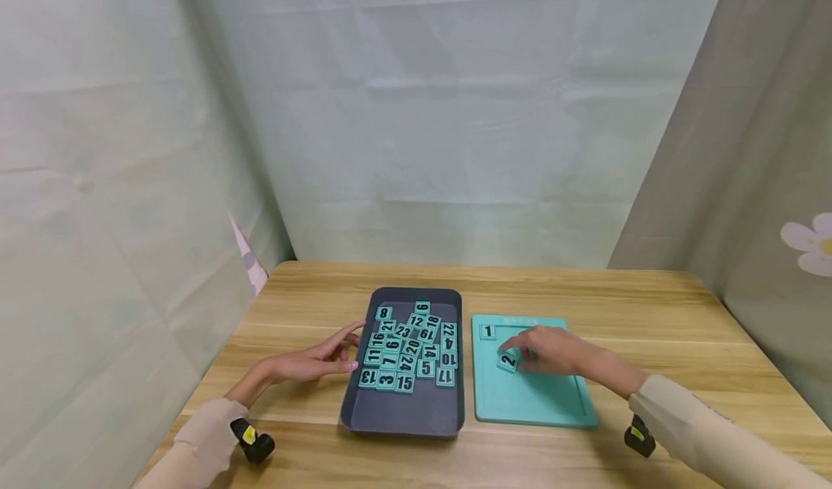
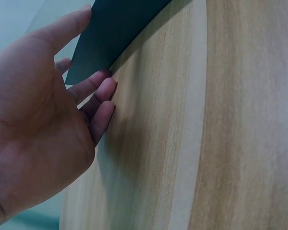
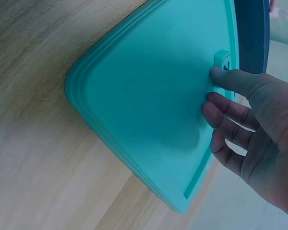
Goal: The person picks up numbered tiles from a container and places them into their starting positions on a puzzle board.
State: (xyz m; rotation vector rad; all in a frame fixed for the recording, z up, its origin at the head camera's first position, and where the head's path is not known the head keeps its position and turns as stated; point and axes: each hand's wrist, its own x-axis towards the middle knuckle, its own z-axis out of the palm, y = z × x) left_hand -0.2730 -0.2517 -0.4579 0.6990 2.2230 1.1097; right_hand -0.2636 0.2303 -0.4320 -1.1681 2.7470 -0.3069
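Observation:
My right hand (image 1: 552,348) pinches a turquoise number tile marked 2 (image 1: 508,361) between thumb and index finger. The tile sits turned at an angle low over the turquoise puzzle board (image 1: 546,402), near its left side. In the right wrist view the thumb presses the near side of the 2 tile (image 3: 221,58). A tile marked 1 (image 1: 487,331) lies in the board's top left corner. My left hand (image 1: 315,362) is at the left side of the dark tray (image 1: 403,417), its fingers loosely bent and its fingertips right at the rim.
Inside the tray lie several loose number tiles (image 1: 404,383), turned in various directions. Tray and board stand side by side on a wooden table (image 1: 325,294), a narrow gap between them. A pale curtain (image 1: 468,149) hangs behind.

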